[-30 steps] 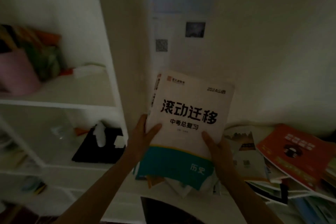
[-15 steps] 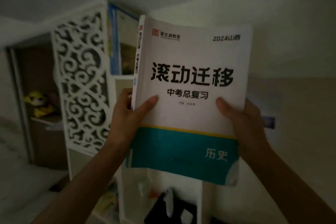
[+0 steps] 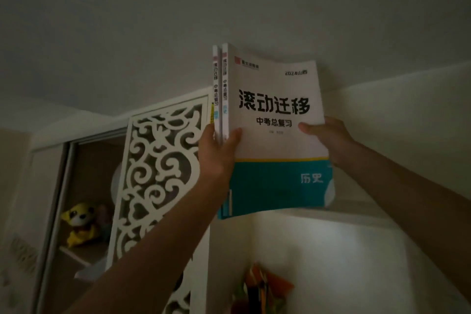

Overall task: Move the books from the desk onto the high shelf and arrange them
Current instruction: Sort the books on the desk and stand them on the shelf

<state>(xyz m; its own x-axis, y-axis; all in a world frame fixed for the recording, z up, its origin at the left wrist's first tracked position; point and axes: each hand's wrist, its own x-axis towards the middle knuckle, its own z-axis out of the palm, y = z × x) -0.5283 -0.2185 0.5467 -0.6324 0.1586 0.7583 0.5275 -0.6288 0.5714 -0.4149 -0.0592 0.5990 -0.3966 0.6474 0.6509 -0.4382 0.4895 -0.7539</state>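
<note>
I hold a white and teal workbook (image 3: 277, 135) upright near the ceiling, its cover facing me. A second, like book (image 3: 216, 89) stands against its left side, only the spine showing. My left hand (image 3: 216, 155) grips both spines, thumb on the front cover. My right hand (image 3: 328, 137) grips the right edge of the front book. The books' lower edge is level with the high shelf (image 3: 356, 214), a white ledge running right. A yellow book edge (image 3: 211, 112) shows just left of the spines.
A white carved lattice panel (image 3: 158, 181) stands left of the books. Further left, a yellow plush toy (image 3: 79, 222) sits in a brown wardrobe niche. Below the shelf, colourful items (image 3: 265, 288) lie in a lower compartment. The ceiling is close above.
Both hands have raised the books from desk height up to the top shelf. My view has tilted upward, and a second book's spine now shows on the left.
</note>
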